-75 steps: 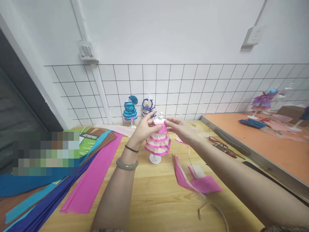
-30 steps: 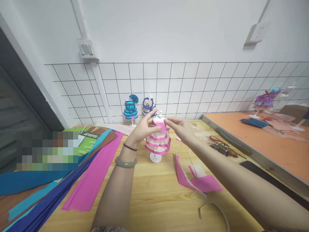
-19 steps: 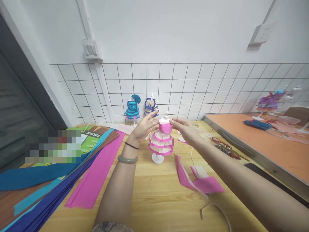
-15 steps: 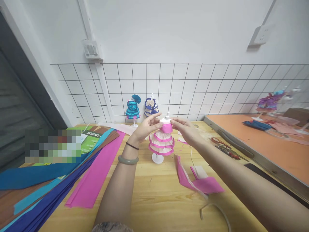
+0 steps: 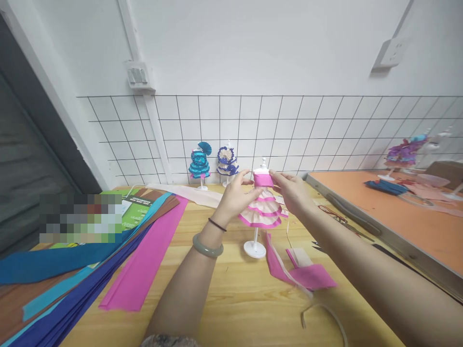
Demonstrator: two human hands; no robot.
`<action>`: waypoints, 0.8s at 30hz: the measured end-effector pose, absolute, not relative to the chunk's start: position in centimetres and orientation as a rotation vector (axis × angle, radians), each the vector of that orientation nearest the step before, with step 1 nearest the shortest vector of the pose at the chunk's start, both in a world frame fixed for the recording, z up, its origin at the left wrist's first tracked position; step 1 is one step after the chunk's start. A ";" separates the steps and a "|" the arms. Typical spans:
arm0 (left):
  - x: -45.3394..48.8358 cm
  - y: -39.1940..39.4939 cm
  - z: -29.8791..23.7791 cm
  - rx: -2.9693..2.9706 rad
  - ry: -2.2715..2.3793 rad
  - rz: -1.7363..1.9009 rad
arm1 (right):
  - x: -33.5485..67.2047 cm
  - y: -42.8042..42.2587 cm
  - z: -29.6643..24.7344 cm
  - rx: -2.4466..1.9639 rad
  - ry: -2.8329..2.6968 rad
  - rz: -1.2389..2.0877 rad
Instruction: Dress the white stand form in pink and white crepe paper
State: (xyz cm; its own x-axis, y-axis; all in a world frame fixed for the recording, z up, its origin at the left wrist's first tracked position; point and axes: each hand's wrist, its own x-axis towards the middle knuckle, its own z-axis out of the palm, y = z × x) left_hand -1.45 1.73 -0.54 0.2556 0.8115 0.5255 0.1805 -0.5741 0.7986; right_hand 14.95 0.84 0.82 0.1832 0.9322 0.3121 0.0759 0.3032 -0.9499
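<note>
Mannequin shifted right, wooden table, gridded wall

A black grid lined the white wall, with a wall socket higher up. Before it stood a teal ruffled figure and, just beside, a blue-and-cream one. Rightward, an orange surface carried a purple-dressed figure and a brown box.

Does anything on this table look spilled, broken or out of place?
Nothing stands out: no spill or damage shows. At most, the folded pink strip looks untidy, lying loose on the wooden table near the dress form.
</note>
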 end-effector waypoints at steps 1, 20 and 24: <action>-1.1 1.5 -0.5 1.904 0.917 1.376 | 15.0 0.9 0.8 -1.099 -1.205 0.815; 0.3 -0.3 -0.3 2.242 1.300 1.538 | 14.4 -0.3 1.6 -1.074 -0.918 0.974; 0.5 -0.6 -0.2 2.264 1.352 1.490 | 14.4 -0.3 1.2 -1.080 -0.964 0.917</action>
State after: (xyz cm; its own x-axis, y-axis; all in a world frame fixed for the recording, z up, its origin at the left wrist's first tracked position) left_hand 0.47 -0.56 -0.19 0.1202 0.7204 0.6831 0.6097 -0.5966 0.5219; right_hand 14.37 -0.25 1.22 0.3116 0.9346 0.1717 -0.1245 0.2193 -0.9677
